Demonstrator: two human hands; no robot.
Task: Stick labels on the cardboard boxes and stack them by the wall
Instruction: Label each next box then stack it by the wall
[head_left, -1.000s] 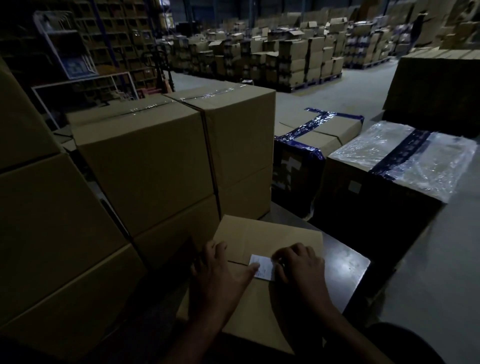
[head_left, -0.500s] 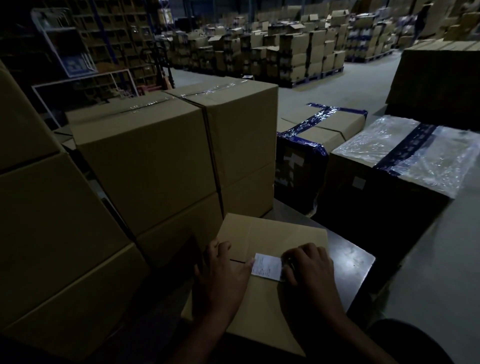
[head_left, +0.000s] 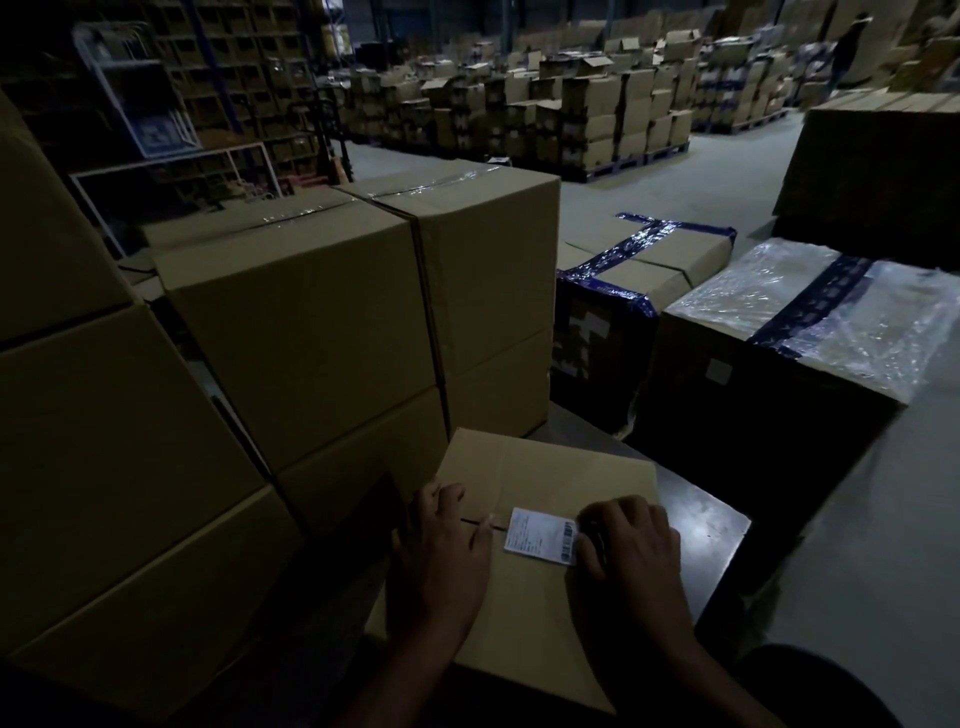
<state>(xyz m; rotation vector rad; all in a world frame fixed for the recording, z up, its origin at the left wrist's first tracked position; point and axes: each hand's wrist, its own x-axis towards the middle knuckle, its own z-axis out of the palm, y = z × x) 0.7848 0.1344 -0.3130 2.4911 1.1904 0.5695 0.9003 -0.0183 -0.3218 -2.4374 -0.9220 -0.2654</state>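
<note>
A white label (head_left: 541, 535) lies flat on top of the cardboard box (head_left: 524, 608) nearest the camera, across its centre seam. The left hand (head_left: 441, 551) rests on the box with fingers relaxed, thumb near the label's left edge; the right hand (head_left: 631, 545) presses curled fingers at its right edge. Stacked boxes (head_left: 291, 332) stand beyond

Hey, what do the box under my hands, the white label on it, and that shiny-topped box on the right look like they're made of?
Box: brown cardboard, matte, with a flap seam. Label: likely white paper, printed text and a barcode. Shiny-topped box: cardboard under what looks like clear plastic film, crinkled and glossy, crossed by dark blue tape.
</note>
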